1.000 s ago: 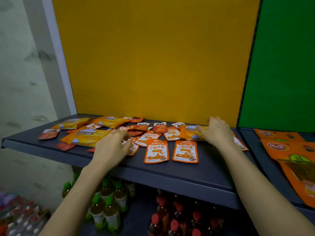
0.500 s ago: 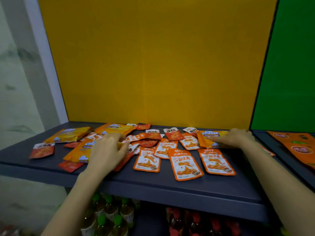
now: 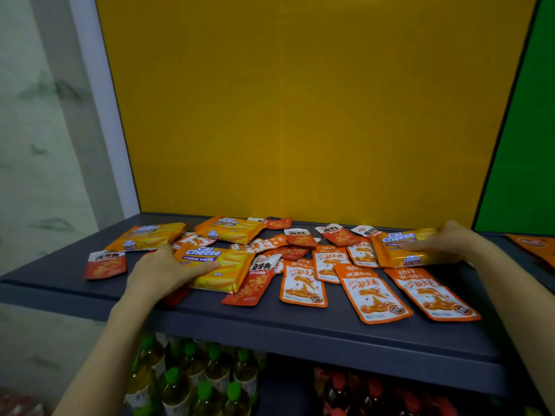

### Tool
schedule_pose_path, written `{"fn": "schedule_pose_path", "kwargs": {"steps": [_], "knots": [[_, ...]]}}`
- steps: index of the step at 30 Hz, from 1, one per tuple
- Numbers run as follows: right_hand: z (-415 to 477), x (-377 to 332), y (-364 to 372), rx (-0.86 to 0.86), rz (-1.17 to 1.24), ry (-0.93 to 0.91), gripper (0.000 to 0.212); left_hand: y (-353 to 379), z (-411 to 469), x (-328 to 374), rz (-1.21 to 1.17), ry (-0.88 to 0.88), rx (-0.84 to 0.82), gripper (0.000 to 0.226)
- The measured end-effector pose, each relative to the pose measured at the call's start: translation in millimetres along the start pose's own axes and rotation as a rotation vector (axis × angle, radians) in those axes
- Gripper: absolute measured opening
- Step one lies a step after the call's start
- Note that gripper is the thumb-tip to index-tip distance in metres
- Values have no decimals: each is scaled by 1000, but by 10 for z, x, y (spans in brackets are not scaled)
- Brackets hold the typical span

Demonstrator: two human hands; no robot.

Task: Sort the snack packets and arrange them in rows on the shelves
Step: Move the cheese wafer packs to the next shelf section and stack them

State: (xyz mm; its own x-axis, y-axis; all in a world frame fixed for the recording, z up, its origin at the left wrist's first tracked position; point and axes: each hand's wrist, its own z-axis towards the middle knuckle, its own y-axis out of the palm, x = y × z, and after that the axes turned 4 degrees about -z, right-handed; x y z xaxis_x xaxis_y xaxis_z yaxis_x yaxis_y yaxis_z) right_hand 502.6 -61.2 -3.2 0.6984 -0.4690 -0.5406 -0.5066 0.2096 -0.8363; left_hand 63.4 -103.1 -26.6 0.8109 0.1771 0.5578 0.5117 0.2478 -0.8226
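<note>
— Snack packets (image 3: 300, 250), where?
— Spread flat across dark shelf (image 3: 300, 334). Jumbled, overlapping in the middle, kinds mixed.
— Left hand (image 3: 162, 271)?
— Gripping near wafer pack (image 3: 231, 268) at its left end. Thumb laid across the printed front, fingers (image 3: 166, 253) bent over the far edge. Pack lying flat, right corner overlapping long red sachet (image 3: 255, 283).
— Right hand (image 3: 450, 244)?
— Gripping right wafer pack (image 3: 393, 250) at its right end, fingers (image 3: 420, 246) stretched over the front. Pack tipped up off the shelf, front toward camera, just beside small orange-white sachet (image 3: 362, 253).
— More wafer packs?
— Two, back left. Corner wafer pack (image 3: 147, 235) just beyond left hand; touching or not, cannot tell. Middle wafer pack (image 3: 228, 232) beside it, near yellow back panel (image 3: 300, 115), clear of both hands.
— Sachets?
— Three front sachets (image 3: 372, 295), orange-white, in a loose line at front right, all angled, edges close together. Lone red sachet (image 3: 105, 264) at far left, apart from the heap. Several more red ones along the back, small print unreadable.
— Surroundings?
— Green panel (image 3: 525, 145) right of the yellow one. Orange packets (image 3: 534, 244) on neighbouring shelf at right edge, cut off by frame. On the level below: green-capped bottles (image 3: 195, 382) at left, red-capped bottles (image 3: 375, 391) at right, dim and blurred.
</note>
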Motion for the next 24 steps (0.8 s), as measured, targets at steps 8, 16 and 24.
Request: {"fn": "schedule_pose_path", "kwargs": {"steps": [8,16,24], "knots": [[-106,-99,-12,190,118,-112,99,-143,141,80,-141,-16,-219,106],[-317,-80,-35,252,404,-186,47,-180,97,102,-349,-32,-313,48],[-425,-50,57,258,691,-232,52,-248,63,38,-670,50,-178,63]]}}
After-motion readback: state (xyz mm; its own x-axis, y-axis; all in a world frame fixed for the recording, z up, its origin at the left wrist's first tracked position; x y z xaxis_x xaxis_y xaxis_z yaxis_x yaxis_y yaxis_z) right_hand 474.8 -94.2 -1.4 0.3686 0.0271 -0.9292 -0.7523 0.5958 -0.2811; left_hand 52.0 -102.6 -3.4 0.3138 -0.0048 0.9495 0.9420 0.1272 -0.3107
